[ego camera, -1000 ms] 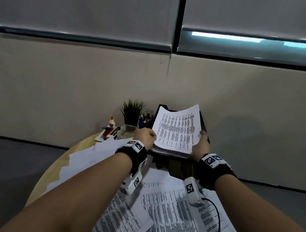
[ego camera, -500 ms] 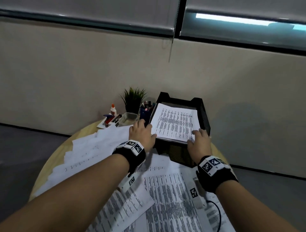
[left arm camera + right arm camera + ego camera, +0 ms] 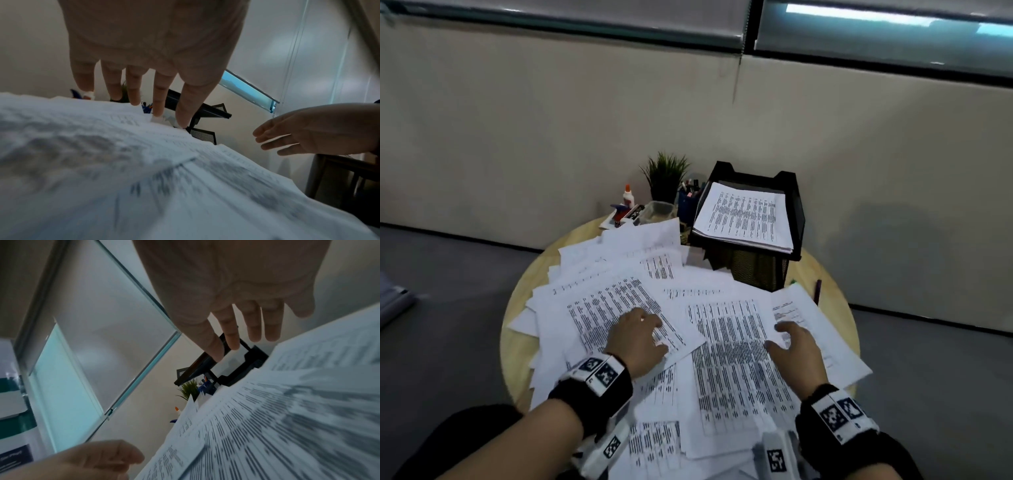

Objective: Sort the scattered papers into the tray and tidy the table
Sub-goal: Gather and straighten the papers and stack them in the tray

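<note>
A black mesh tray (image 3: 796, 209) stands at the back of the round wooden table (image 3: 517, 301) with a stack of printed papers (image 3: 744, 217) lying in it. Many printed sheets (image 3: 729, 359) lie scattered over the tabletop. My left hand (image 3: 637, 334) hovers low over a tilted sheet (image 3: 616, 308) at centre left, fingers straight and spread (image 3: 133, 91), holding nothing. My right hand (image 3: 792, 346) is open just above the sheets at centre right, fingers straight (image 3: 254, 327), near a sheet with little print (image 3: 796, 308).
Behind the papers, left of the tray, stand a small potted plant (image 3: 664, 174), a pen cup (image 3: 688, 202), a glue bottle (image 3: 627, 196), a stapler (image 3: 621, 212) and a clear container (image 3: 659, 209). A pen (image 3: 817, 291) lies at the table's right edge. The wall is close behind.
Both hands let go of the paper stack, which now lies in the tray, and drew back toward me, down over the scattered sheets. The head view tilted down.
</note>
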`<state>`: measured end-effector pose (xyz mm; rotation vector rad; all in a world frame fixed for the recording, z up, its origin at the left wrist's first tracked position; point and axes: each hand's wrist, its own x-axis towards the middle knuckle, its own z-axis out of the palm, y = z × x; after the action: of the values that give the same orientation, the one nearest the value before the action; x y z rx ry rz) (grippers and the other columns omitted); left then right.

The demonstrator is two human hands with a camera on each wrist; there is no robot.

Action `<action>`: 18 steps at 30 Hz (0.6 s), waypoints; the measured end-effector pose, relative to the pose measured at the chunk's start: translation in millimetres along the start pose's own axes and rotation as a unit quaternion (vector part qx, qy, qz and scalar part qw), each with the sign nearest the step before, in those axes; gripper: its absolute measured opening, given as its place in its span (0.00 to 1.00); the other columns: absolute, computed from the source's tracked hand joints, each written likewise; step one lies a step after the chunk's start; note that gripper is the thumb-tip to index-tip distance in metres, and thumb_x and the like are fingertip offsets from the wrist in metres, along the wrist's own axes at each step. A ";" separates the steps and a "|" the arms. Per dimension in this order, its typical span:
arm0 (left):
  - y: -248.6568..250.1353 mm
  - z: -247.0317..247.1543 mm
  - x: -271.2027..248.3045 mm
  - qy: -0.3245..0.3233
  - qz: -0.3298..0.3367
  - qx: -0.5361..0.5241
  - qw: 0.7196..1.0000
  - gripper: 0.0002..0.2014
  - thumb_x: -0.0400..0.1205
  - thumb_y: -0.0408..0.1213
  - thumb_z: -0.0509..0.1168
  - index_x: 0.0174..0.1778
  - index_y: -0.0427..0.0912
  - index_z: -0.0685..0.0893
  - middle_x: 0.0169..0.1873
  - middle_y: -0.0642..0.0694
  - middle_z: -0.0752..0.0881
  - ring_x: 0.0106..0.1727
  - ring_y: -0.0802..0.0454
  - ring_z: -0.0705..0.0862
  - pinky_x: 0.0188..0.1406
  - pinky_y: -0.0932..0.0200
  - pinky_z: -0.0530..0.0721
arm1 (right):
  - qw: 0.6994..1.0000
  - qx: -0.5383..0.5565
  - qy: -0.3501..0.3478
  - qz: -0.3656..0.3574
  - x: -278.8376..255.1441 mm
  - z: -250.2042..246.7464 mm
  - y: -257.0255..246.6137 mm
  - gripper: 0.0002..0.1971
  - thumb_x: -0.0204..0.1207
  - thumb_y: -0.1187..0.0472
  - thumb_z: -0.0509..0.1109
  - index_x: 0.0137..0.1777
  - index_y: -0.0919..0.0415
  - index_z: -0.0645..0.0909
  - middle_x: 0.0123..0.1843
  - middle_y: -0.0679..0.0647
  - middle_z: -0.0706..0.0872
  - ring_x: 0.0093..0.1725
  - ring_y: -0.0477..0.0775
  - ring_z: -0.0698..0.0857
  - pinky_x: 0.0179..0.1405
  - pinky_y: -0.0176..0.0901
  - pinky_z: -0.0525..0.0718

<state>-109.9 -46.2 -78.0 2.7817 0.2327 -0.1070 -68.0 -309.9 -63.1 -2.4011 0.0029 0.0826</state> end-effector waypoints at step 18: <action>-38.5 47.9 -46.9 0.033 -0.070 -0.098 0.992 0.35 0.68 0.56 0.59 0.71 0.46 0.72 0.68 0.47 0.69 0.72 0.46 0.66 0.73 0.55 0.66 | 0.987 -0.035 -0.065 0.141 -16.3 24.4 51.3 0.14 0.69 0.66 0.75 0.51 0.66 0.77 0.44 0.60 0.84 0.38 0.55 0.79 0.29 0.40 0.71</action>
<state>-164.9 -34.1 -130.9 2.5738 0.4320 -0.0235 -87.0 -331.8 -114.6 -2.4463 0.2837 0.3762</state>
